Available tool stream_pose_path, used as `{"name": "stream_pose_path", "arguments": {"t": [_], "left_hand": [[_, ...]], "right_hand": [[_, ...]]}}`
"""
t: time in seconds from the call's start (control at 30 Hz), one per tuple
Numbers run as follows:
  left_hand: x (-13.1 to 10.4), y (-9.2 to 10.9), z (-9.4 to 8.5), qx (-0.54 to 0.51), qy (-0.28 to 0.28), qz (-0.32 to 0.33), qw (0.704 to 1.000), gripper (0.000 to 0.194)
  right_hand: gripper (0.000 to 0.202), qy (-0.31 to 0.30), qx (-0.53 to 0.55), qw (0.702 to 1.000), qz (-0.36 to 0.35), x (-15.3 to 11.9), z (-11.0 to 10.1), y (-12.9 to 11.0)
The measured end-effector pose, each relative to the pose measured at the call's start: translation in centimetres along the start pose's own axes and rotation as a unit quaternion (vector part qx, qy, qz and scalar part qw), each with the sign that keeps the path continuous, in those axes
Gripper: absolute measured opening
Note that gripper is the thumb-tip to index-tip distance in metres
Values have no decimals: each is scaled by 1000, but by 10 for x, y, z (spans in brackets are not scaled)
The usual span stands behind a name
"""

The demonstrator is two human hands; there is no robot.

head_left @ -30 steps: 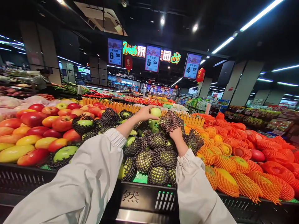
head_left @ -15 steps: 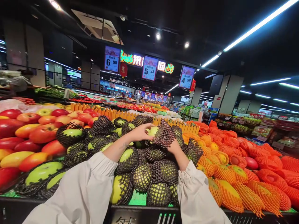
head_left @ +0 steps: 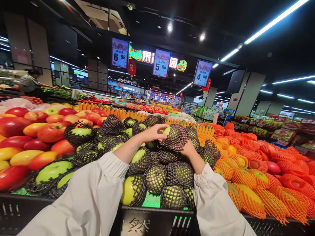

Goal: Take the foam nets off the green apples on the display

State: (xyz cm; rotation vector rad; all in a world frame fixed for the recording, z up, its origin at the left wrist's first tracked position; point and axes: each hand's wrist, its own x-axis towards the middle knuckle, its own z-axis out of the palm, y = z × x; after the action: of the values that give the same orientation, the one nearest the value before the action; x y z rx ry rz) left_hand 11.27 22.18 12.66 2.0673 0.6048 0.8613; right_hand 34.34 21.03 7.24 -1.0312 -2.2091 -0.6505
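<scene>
Above a heap of green apples in black foam nets, my two hands meet at one green apple (head_left: 174,131). A dark net (head_left: 180,139) covers most of this apple, and a bit of green skin shows at its left end. My left hand (head_left: 155,132) has its thumb and fingers curved at that left end, pinching the apple or the net's edge. At the net's right side my right hand (head_left: 189,149) grips it, its fingers mostly hidden behind the mesh. Netted green apples (head_left: 156,178) lie just below both hands.
Red and yellow apples (head_left: 52,132) are piled at the left. Orange-netted fruit (head_left: 248,195) and red-netted fruit (head_left: 290,167) fill the right. A black crate edge (head_left: 157,211) runs along the front. Price signs (head_left: 161,64) hang overhead. A person (head_left: 31,83) stands far left.
The apple has gone deeper into the net, with less green skin showing. My left hand has moved to the net's left edge. The whole view has shifted slightly.
</scene>
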Motion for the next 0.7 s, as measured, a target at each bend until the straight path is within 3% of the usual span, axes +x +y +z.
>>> {"name": "stream_pose_path", "arguments": {"t": [0.1,0.23,0.33,0.53,0.6,0.7], "left_hand": [[-1,-1,1,-39,-25,-23,999,78],[-2,1,4,44,-22,25,998,86],[-2,4,5,70,23,68,995,77],[1,4,-3,-55,114,69,989,77],[4,0,-7,-94,167,49,980,73],[5,-6,-10,-102,225,0,969,69]], "right_hand": [[14,-11,37,999,15,5,-7,-7],[20,1,90,995,33,10,-12,-13],[21,28,175,982,69,14,-9,-14],[30,97,357,907,200,14,-7,-9],[38,117,405,876,233,13,-10,-9],[41,121,419,864,252,12,-14,-10]]}}
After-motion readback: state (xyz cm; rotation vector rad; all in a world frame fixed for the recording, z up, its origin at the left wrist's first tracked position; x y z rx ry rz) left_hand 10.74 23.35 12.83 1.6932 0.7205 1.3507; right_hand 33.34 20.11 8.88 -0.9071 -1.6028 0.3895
